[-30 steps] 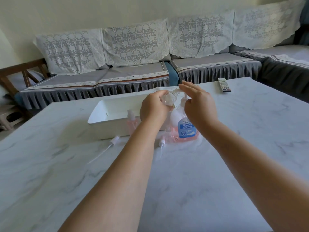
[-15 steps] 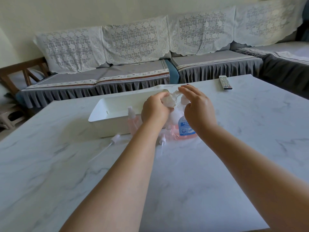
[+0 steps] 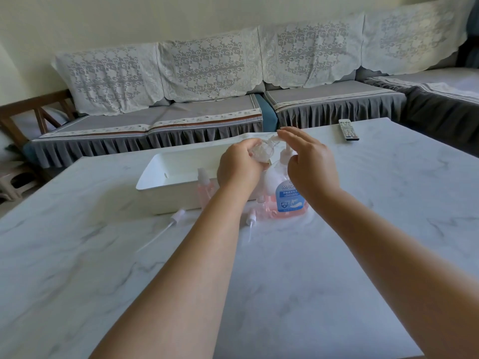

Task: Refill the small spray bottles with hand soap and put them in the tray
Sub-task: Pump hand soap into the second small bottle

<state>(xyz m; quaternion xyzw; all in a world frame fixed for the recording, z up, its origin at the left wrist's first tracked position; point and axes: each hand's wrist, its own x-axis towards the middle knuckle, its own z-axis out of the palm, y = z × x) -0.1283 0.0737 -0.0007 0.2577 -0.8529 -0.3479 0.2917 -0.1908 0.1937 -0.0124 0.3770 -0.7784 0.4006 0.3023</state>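
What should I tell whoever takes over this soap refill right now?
Left hand grips a clear small bottle, tipped under the pump spout.
Right hand lies flat on the pump of the hand soap bottle.
One pink-filled spray bottle stands in front of the white tray; another small bottle sits by the soap bottle, partly hidden.
Two loose spray tops lie on the table.
Done: at least one bottle filled.
Left: finish filling, fit the tops, put the bottles in the tray.

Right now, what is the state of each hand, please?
Left hand: closed around a small clear spray bottle, held at the pump spout.
Right hand: open, fingers straight, over the handwash pump.
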